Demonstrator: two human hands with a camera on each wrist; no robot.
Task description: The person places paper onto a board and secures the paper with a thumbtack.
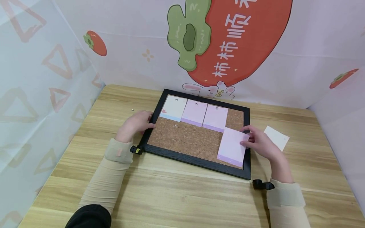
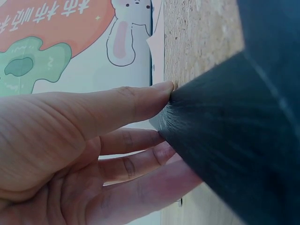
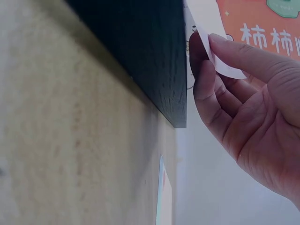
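Cork in a black frame makes up the board (image 1: 182, 137), which lies askew on the bench (image 1: 176, 199). On the board's left side, the left hand (image 1: 136, 124) grips the frame, thumb on the face and fingers against the outer edge, probably to steady it. By the board's right side, the right hand (image 1: 260, 142) pinches a lilac note (image 1: 232, 148) near its upper right corner, a hold that seems meant to leave most of the sheet free for lining up. That note covers the board's lower right part; whether it touches the cork I cannot tell. Along the board's far edge, a white note (image 1: 173, 109) and two pink notes (image 1: 194, 112) form a row, each with one pin near its top, likely so that they stay put. Just beyond the board's right edge lies a loose note (image 1: 276, 138).
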